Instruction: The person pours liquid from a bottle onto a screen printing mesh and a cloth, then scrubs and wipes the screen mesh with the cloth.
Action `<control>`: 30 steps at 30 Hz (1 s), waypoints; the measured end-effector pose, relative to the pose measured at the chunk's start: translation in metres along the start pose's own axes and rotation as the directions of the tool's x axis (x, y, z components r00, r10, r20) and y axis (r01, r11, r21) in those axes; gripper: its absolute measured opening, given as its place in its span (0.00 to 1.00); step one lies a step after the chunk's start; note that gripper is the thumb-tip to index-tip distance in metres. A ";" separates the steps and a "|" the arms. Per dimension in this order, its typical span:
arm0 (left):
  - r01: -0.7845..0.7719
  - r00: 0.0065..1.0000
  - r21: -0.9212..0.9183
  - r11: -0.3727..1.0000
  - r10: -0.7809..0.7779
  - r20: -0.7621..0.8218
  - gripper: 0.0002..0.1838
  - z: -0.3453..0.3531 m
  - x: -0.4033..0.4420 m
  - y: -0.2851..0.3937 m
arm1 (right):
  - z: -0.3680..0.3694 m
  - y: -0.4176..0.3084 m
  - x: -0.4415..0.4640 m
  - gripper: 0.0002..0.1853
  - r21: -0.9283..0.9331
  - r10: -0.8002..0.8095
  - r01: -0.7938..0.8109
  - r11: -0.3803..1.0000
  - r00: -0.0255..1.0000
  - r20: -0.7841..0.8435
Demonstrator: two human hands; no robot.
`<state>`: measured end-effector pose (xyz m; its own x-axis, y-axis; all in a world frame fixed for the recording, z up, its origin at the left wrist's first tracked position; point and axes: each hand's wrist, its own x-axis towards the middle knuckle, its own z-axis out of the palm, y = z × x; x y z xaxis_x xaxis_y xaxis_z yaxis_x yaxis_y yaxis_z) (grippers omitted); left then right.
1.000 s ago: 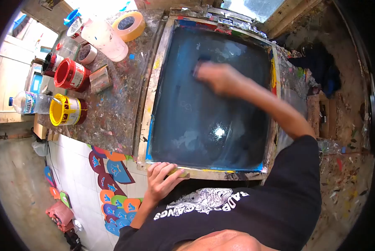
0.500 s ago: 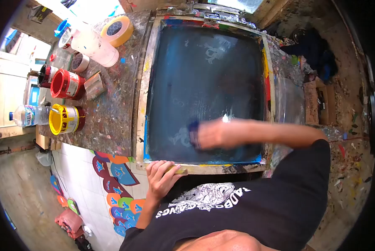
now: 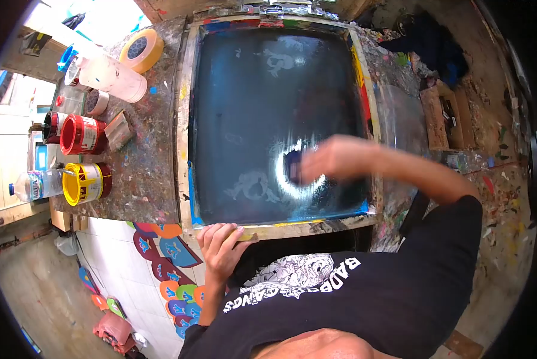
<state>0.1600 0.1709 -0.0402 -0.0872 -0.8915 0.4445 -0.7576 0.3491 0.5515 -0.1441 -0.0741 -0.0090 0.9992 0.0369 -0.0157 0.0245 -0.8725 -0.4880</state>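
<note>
Right hand (image 3: 335, 160): fingers closed round a dark pad (image 3: 293, 166), outlines smeared by blur; finger-by-finger grip unreadable. Pad sits against the screen (image 3: 238, 128), right of its middle and toward its near edge, inside a bright wet-looking gleam.

Progress, my reading: wiping is mid-course. Most of the screen is an even dark field. Pale figure shapes show at its far end (image 3: 283, 58) and near end (image 3: 240, 188); faint streaks run between. How much surface is left to cover cannot be told; pad is on the screen, so not finished.

Pose: right forearm reaches in low across the screen's right side, elbow bent and out to the right, wrist roughly level. Left hand (image 3: 219, 244) at the screen's near left corner, fingers together and bent over the wooden frame (image 3: 183, 122). Yellowish piece (image 3: 248, 236) by its fingertips; cannot tell whether it is gripped. Thumb not clear.

Left of the screen, on the paint-stained table (image 3: 152, 185): yellow can (image 3: 90, 182), red can (image 3: 84, 134), small block (image 3: 119, 131), pale bottle (image 3: 114, 79), tape roll (image 3: 152, 52). Right of the screen: open cardboard box (image 3: 436, 119). Below its near left corner, on the floor: coloured cut pieces (image 3: 179, 251).
</note>
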 end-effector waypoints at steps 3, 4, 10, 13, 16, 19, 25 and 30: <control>0.005 1.000 0.016 1.000 -0.005 0.008 0.27 0.001 -0.001 -0.002 | -0.040 0.065 -0.019 0.22 -0.231 0.413 -0.410 0.883 0.910 -0.034; -0.001 1.000 0.012 1.000 0.000 0.012 0.27 0.002 0.000 -0.002 | -0.038 0.104 -0.037 0.22 -0.213 0.375 -0.439 0.873 0.883 -0.282; 0.015 1.000 0.020 1.000 -0.014 -0.007 0.27 0.003 -0.002 -0.002 | -0.002 -0.024 -0.017 0.18 -0.028 0.297 -0.296 0.955 0.954 0.046; 0.007 1.000 0.011 1.000 -0.007 -0.008 0.27 0.003 -0.002 0.000 | -0.007 0.010 -0.039 0.18 -0.072 0.174 -0.171 0.983 0.984 0.032; 0.000 1.000 -0.004 1.000 0.000 0.008 0.27 0.005 -0.001 -0.001 | -0.008 0.039 -0.052 0.20 -0.180 0.340 -0.343 0.922 0.939 -0.047; 0.004 1.000 0.020 1.000 -0.004 -0.016 0.27 0.002 0.000 0.000 | 0.000 0.000 -0.040 0.16 -0.034 0.412 -0.412 0.911 0.911 -0.021; 0.025 1.000 0.005 1.000 -0.025 -0.015 0.27 0.004 -0.002 0.000 | 0.011 -0.021 -0.071 0.13 0.082 0.288 -0.299 0.951 0.950 0.117; 0.029 0.999 0.011 1.000 -0.028 -0.043 0.28 0.008 -0.005 -0.003 | -0.013 0.045 -0.082 0.15 -0.144 0.533 -0.531 0.835 0.846 -0.023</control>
<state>0.1576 0.1718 -0.0503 -0.0378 -0.8877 0.4589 -0.7667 0.3203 0.5564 -0.2244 -0.1228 -0.0188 0.8587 -0.4456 -0.2532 -0.5054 -0.8183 -0.2738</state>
